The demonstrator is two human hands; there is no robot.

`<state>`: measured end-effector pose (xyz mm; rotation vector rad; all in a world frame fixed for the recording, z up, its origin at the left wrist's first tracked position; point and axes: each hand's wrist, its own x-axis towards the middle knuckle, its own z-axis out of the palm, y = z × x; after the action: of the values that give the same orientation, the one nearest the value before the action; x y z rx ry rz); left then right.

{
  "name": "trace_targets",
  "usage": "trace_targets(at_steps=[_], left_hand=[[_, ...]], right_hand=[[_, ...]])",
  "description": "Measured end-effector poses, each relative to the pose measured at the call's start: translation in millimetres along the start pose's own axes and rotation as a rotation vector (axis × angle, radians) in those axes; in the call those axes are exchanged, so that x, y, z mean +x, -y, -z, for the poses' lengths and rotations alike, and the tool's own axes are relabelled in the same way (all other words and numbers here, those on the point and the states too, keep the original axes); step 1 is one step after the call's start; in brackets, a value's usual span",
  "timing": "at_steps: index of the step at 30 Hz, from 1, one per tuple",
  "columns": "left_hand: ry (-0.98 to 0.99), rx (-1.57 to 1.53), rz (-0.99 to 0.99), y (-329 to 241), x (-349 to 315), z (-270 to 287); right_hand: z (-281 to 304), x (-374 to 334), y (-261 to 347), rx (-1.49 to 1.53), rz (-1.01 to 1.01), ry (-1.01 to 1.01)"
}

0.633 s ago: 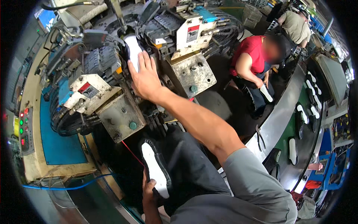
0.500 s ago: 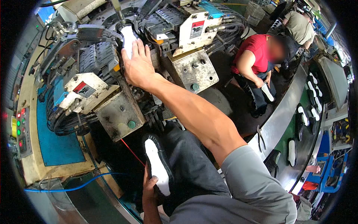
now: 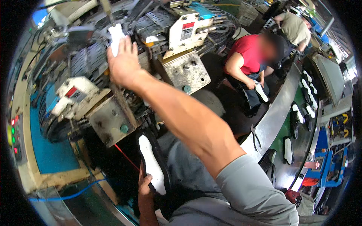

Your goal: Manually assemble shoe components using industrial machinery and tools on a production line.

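My left hand (image 3: 145, 184) is low in the picture, closed around the edge of a black shoe upper. Its thumb lies on the white sole board (image 3: 151, 162) that faces up; the other fingers are mostly hidden beneath the shoe. My right arm reaches up and left across the view to a machine (image 3: 183, 73). There my right hand (image 3: 123, 62) rests on another white sole board (image 3: 116, 33) at the machine's middle, fingers stretched and spread. A metal rod (image 3: 106, 10) comes down at the far end of that board. The near part of the board is under my palm.
A control panel (image 3: 16, 139) with lit buttons and a blue hose (image 3: 69, 197) are at left. On the right, a curved metal ledge (image 3: 260, 132) carries pliers (image 3: 256, 138), with several white-soled shoes (image 3: 288, 150) beyond. A co-worker in red (image 3: 245, 54) holds a shoe; another person is behind.
The whole view has shifted slightly, so most things appear farther left. My right hand stays at the sole board in the machine, and my left still holds its shoe.
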<state>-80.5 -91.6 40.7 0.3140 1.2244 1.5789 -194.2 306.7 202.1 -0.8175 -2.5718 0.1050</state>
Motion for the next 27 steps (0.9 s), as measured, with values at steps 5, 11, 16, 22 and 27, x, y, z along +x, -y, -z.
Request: trace_targets(at_steps=[5, 11, 16, 22, 27], left_hand=[[-0.356, -0.178, 0.037, 36, -65, 47], [-0.894, -0.229, 0.032, 19, -137, 140], [-1.207, 0.675, -0.375, -2, -206, 326], [-0.719, 0.292, -0.467, -44, -103, 350], [-0.543, 0.173, -0.268, 19, -7, 185]], right_hand=[[-11, -38, -21, -0.052, 0.251, -0.209], [-41, -304, -98, 0.359, 0.052, 0.108], [-83, -499, -141, 0.481, -0.200, 0.401], [-31, -587, -135, 0.518, -0.539, 0.241], [-1, -696, -155, 0.652, -0.877, -0.053]])
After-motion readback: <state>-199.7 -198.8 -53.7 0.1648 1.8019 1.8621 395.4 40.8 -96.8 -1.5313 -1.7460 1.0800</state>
